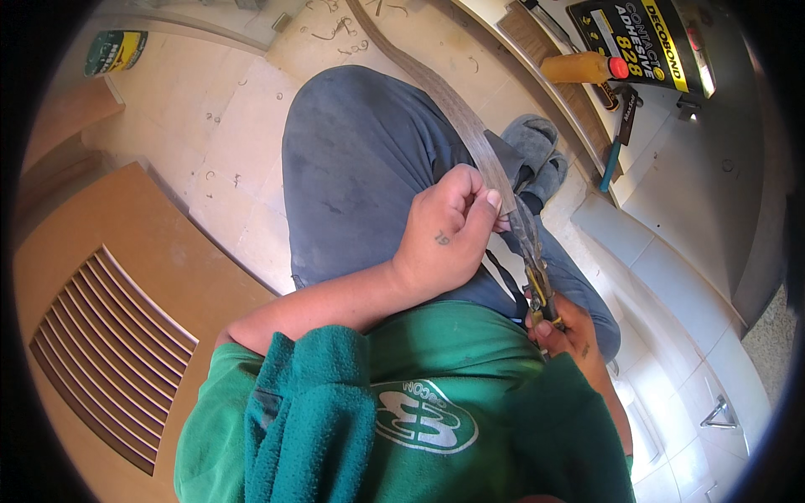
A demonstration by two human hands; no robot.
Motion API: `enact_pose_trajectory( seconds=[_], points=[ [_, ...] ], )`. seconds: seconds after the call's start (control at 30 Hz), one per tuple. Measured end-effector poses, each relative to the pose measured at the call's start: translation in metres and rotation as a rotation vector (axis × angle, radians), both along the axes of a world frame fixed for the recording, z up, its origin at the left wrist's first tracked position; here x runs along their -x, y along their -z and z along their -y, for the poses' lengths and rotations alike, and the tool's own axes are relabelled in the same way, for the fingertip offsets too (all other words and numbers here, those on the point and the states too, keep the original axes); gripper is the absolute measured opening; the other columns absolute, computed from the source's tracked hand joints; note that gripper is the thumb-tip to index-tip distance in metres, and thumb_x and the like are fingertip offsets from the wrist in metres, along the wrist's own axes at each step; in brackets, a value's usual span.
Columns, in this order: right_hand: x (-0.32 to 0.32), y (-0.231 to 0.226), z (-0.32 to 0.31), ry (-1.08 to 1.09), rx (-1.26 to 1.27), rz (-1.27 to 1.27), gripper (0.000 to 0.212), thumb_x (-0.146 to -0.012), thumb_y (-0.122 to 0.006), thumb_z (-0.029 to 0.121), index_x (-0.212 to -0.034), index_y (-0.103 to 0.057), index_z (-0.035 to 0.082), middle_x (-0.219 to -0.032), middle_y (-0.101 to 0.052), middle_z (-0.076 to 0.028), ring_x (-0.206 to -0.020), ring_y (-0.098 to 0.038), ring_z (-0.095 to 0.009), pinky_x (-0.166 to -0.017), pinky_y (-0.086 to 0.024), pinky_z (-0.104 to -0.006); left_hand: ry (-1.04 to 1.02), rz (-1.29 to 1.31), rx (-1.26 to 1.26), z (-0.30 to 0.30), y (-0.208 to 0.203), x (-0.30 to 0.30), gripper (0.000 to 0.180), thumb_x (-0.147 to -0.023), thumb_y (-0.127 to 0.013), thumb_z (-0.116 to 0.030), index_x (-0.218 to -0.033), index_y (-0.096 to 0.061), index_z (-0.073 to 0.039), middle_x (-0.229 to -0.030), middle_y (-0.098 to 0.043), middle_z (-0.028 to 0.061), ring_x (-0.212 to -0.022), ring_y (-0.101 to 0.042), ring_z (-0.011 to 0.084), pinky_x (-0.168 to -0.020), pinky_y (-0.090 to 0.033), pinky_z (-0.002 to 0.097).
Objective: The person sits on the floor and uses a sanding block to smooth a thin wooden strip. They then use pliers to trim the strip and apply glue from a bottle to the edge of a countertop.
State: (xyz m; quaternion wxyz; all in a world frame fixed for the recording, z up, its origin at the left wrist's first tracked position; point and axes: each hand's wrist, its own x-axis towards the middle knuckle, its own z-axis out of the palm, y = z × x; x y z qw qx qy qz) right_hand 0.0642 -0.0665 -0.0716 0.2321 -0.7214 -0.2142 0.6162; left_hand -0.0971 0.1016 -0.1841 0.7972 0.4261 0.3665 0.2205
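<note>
One brown strip (451, 106), top edge to centre frame | left hand (444, 235) pinching its end | right hand (574, 327) clasping snips (537, 275) | trimming, apparently; next cut needs steady hold

Floor (243, 109): pale beige tiles, spreading ahead of left hand (444, 239) and off to its left; thin curled shavings (341, 28) strewn over it, thickest bunch well ahead of hand, loose few to its left; dark grey slippers (528, 138) ahead and right of same hand, whether worn not clear

Brown shelf (583, 113), pale-edged, farther ahead and right of hand: amber bottle (579, 68), red cap; black-and-yellow can (650, 42) just beyond bottle; black-and-teal hand tool (625, 130), nearer hand than can
</note>
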Motion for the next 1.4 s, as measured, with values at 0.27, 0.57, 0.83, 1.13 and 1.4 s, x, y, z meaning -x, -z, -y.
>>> enact_pose_trajectory(
  seconds=[0.27, 0.57, 0.83, 1.13, 1.4],
  points=[
    [0.000, 0.002, 0.003, 0.007, -0.038, 0.012, 0.036, -0.097, -0.067, 0.032, -0.099, -0.058, -0.002, -0.079, -0.049, -0.007, -0.073, -0.047, -0.019, -0.068, -0.040, -0.0332, 0.009, -0.006, 0.004, -0.001, -0.002, 0.000, 0.016, -0.109, -0.052, -0.012, -0.097, -0.052, -0.002, -0.091, -0.064, 0.0056, -0.084, -0.067, 0.0115, -0.080, -0.060, 0.0302],
    [-0.002, -0.002, 0.003, -0.034, 0.004, 0.039, 0.031, -0.096, -0.068, 0.028, -0.097, -0.058, -0.002, -0.079, -0.047, -0.007, -0.073, -0.045, -0.019, -0.067, -0.040, -0.0330, 0.018, 0.000, 0.022, -0.002, -0.004, 0.000, 0.016, -0.109, -0.052, -0.012, -0.096, -0.052, -0.001, -0.091, -0.063, 0.0049, -0.084, -0.066, 0.0114, -0.081, -0.060, 0.0302],
    [0.002, -0.013, -0.010, 0.018, 0.079, 0.039, 0.028, -0.094, -0.069, 0.021, -0.099, -0.057, -0.004, -0.081, -0.049, -0.008, -0.075, -0.044, -0.018, -0.069, -0.040, -0.0320, 0.017, 0.020, 0.069, -0.001, -0.004, 0.001, 0.016, -0.109, -0.052, -0.012, -0.097, -0.052, -0.001, -0.091, -0.063, 0.0056, -0.085, -0.066, 0.0115, -0.082, -0.060, 0.0308],
    [-0.009, -0.020, -0.001, -0.123, 0.022, 0.132, 0.037, -0.091, -0.071, 0.018, -0.118, -0.063, -0.006, -0.087, -0.056, -0.011, -0.077, -0.052, -0.020, -0.072, -0.045, -0.0328, -0.096, 0.098, 0.490, -0.017, -0.011, -0.002, 0.014, -0.106, -0.059, -0.012, -0.098, -0.054, 0.000, -0.085, -0.066, 0.0082, -0.073, -0.070, 0.0153, -0.069, -0.058, 0.0279],
    [-0.010, -0.032, 0.005, -0.171, 0.140, 0.139, 0.047, -0.087, -0.075, 0.020, -0.123, -0.062, -0.008, -0.088, -0.058, -0.012, -0.080, -0.056, -0.020, -0.074, -0.047, -0.0337, 0.007, 0.139, 0.302, -0.005, -0.007, 0.006, 0.016, -0.108, -0.056, -0.014, -0.099, -0.054, -0.001, -0.088, -0.066, 0.0079, -0.074, -0.070, 0.0161, -0.070, -0.057, 0.0284]
  ],
)
